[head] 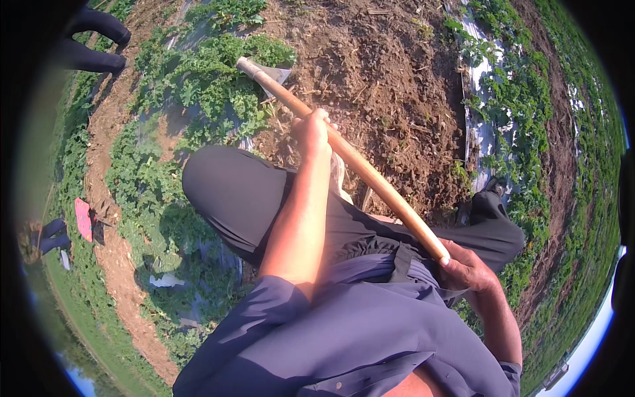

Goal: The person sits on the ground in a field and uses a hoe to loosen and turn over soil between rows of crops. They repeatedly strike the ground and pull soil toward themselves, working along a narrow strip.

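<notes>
A hoe with a smooth wooden handle (377, 181) runs diagonally across the front of my body. My left hand (312, 131) is wrapped around the shaft, fairly close to the head. At the lower end of the handle, near my waist, my right hand (461, 265) grips the butt with the thumb over its tip. The grey metal hoe blade (278, 75) is at the upper left, beside leafy green plants (213, 79) and the soil; whether it touches either I cannot tell. Part of a light shoe (340, 178) shows behind my left forearm.
Bare brown soil (397, 89) lies between crop rows. Plastic mulch film (478, 119) edges the plants on the right. A person's dark-trousered legs (94, 42) stand at upper left. Farther down the left path are a red patterned item (84, 220) and another person's legs (53, 235).
</notes>
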The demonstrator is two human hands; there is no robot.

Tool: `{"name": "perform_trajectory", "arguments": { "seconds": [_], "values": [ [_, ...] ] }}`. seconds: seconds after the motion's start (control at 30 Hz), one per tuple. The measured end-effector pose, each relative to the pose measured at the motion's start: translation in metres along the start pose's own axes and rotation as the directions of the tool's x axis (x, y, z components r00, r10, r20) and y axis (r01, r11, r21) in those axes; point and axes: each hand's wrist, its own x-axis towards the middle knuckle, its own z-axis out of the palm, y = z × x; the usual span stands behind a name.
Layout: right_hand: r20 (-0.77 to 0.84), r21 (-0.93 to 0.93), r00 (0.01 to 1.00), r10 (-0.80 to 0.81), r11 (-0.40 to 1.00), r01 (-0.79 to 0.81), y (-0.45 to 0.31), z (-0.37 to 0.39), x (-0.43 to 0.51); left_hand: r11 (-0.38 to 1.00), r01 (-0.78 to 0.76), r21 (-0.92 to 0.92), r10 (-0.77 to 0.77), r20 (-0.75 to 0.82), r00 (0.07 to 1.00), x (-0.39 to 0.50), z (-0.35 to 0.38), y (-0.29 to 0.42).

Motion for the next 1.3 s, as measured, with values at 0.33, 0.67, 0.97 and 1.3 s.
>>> {"name": "perform_trajectory", "arguments": {
  "seconds": [0.33, 0.67, 0.97, 1.3],
  "values": [
    [0.164, -0.108, 0.986, 0.03, 0.994, -0.012, 0.004, -0.004, 0.062, 0.904, 0.036, 0.426, 0.036, -0.159, 0.987, 0.061, -0.03, -0.013],
    [0.099, -0.313, 0.981, 0.166, 0.941, -0.127, -0.002, -0.018, -0.008, 0.903, 0.01, 0.43, 0.053, -0.135, 0.99, 0.024, -0.07, -0.075],
    [0.069, 0.019, 0.985, 0.159, 0.987, -0.161, 0.033, -0.038, -0.056, 0.924, -0.042, 0.379, 0.026, 0.049, 0.998, -0.064, -0.045, -0.059],
    [0.081, 0.033, 0.996, -0.048, 0.998, 0.045, 0.017, 0.005, 0.056, 0.906, -0.152, 0.395, 0.15, 0.036, 0.988, 0.045, 0.02, -0.011]
  ]
}}
